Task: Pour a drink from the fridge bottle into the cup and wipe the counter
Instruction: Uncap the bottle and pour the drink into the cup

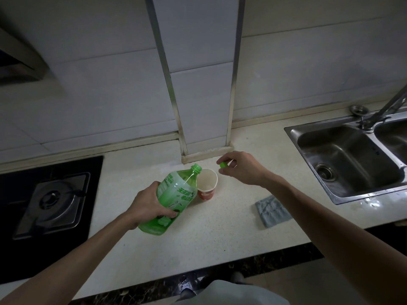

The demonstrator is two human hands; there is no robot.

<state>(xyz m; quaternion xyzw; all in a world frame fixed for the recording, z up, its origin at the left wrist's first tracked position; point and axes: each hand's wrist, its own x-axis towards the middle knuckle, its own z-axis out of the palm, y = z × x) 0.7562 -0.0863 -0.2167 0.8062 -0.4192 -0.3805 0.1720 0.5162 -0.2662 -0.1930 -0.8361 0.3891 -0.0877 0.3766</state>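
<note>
On the pale desk (198, 243) near the middle I see the paper cup (207, 183) standing upright, with the green bottle (174, 199) tilted toward it, its open neck just at the cup's left rim. My left hand (147, 205) grips the bottle's lower body, fingers curled round it. My right hand (240, 168) hovers just right of the cup and pinches the green cap (223, 165) between thumb and fingertips. A folded grey cloth (273, 211) lies farther right, near the sink (352, 155); the stove (52, 203) sits to the left.
</note>
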